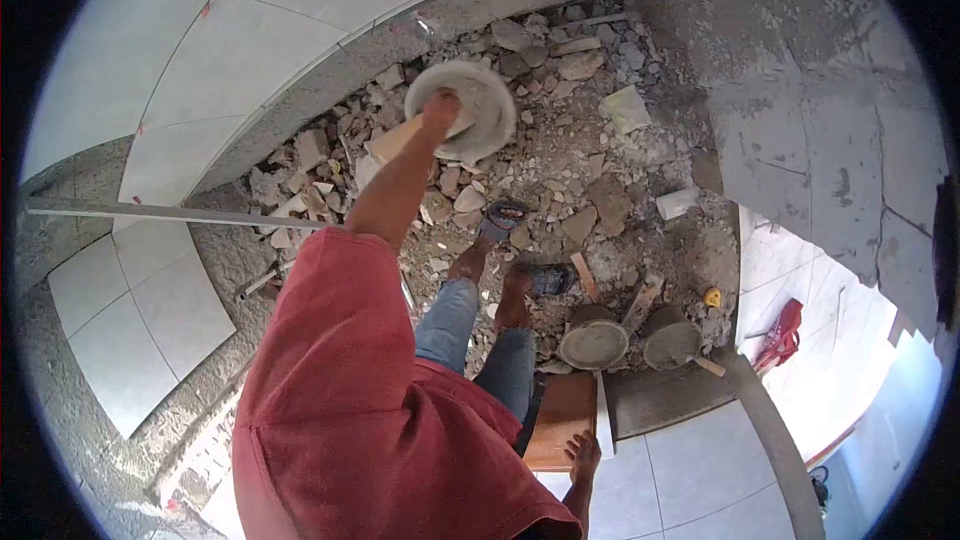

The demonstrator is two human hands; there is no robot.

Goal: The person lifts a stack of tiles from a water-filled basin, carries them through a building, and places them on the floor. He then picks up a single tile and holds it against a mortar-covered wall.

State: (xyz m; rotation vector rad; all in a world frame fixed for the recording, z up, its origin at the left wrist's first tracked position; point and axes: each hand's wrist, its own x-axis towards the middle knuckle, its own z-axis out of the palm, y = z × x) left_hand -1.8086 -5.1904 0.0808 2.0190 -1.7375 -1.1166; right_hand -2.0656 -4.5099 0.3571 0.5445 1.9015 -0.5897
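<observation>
My left hand [441,110] reaches over a round, whitish basin [497,120] on the rubble. Its fingers look closed, slightly blurred, and what they hold is hidden. A flat beige piece [392,143] lies under that forearm, by the basin's rim. Low on the right, my right hand [582,453] holds the edge of a tile [562,418], fingers resting on its reddish-brown back. A pale strip shows along the tile's right side. Two round buckets [594,344] with grey contents stand just beyond the tile; a handled tool [709,366] lies at the right-hand one.
Broken rubble [560,140] surrounds my feet. A raised ledge of pale tiles [290,0] curves along the far left. A metal bar [170,212] crosses at left. A yellow tape measure [712,297] and a wooden piece [640,302] lie near the buckets.
</observation>
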